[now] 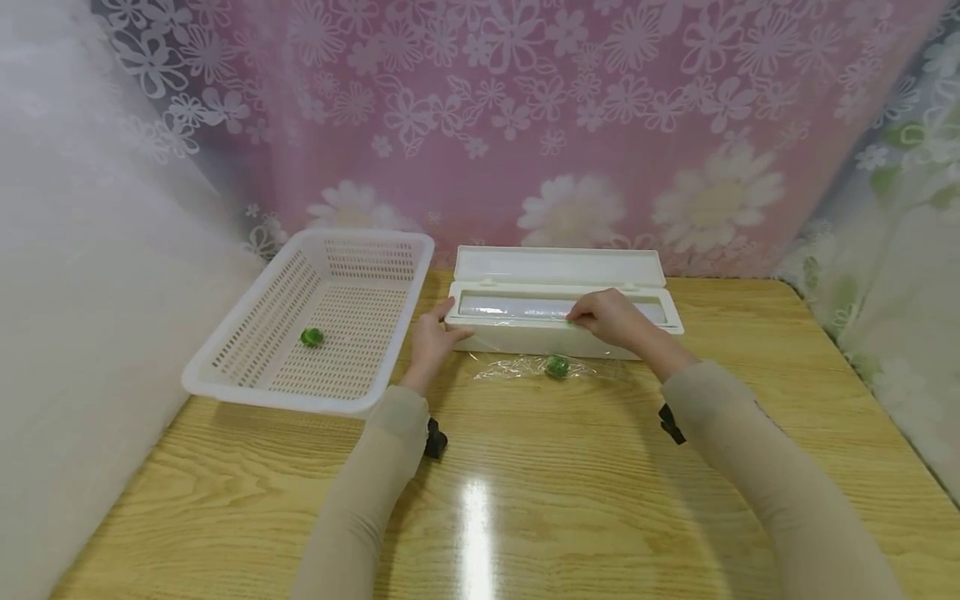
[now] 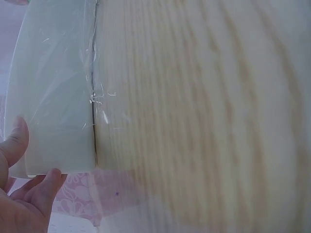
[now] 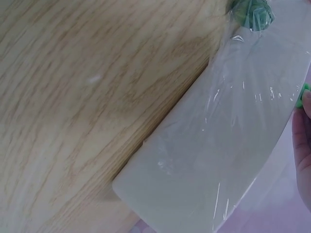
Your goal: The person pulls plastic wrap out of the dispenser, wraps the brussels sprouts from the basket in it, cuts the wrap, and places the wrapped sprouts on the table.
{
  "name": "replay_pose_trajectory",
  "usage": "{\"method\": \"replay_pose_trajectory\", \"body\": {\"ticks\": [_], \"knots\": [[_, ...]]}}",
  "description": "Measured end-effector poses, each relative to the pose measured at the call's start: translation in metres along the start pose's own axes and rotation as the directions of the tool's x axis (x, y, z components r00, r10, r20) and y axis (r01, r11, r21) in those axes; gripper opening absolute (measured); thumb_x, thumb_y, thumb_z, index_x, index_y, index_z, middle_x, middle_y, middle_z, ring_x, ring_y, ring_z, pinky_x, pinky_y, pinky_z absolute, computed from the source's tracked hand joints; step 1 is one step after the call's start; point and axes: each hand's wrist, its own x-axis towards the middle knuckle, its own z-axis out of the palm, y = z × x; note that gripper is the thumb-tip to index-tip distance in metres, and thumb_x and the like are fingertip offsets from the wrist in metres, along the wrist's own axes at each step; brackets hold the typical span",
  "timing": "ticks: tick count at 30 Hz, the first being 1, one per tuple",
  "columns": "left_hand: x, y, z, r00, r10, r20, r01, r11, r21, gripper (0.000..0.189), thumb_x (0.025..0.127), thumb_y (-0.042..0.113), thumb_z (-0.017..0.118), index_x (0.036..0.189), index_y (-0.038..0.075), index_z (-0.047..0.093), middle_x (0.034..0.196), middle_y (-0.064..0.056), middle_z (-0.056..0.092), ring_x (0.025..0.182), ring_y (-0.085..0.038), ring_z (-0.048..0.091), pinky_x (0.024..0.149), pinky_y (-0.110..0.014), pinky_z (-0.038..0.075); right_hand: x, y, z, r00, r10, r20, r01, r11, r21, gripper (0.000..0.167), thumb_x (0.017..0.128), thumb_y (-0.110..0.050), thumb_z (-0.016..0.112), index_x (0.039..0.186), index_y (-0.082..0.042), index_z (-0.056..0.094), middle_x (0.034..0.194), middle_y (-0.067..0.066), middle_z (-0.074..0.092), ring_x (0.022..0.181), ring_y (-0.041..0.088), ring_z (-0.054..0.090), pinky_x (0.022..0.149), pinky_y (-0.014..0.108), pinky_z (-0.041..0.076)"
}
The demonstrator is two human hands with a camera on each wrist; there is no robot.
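A white cling film dispenser (image 1: 517, 337) stands on the table with its lid (image 1: 558, 267) raised and a roll of film (image 1: 517, 308) inside. My left hand (image 1: 432, 340) grips the box's left end, thumb on the front. At the front top edge, my right hand (image 1: 613, 317) pinches a small green slider (image 3: 302, 96). Clear cling film (image 1: 510, 367) hangs down the front of the box onto the table. A small round green vegetable (image 1: 557, 367) lies in that film, just before the box; its kind is unclear.
Left of the dispenser stands a white plastic basket (image 1: 405, 333) with slotted walls. Another small green piece (image 1: 312, 337) lies inside it. The wooden table (image 1: 555, 500) meets a flowered curtain (image 1: 480, 125) at the back.
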Motion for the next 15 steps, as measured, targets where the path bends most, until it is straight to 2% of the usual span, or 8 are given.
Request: {"method": "replay_pose_trajectory", "body": {"ticks": [15], "knots": [[0.001,-0.002,0.000,1.000,0.002,0.020,-0.002,1.000,-0.018,0.067,0.066,0.020,0.078,0.126,0.011,0.049,0.124,-0.008,0.050,0.116,-0.020,0.043,0.094,-0.029,0.036,-0.019,0.016,-0.010,0.997,0.070,0.023,-0.070,0.997,-0.015,0.011,0.080,0.002,0.061,0.087,-0.001,0.069,0.089,0.013,0.065,0.083,0.028,0.060,0.073,0.039,0.049]]}}
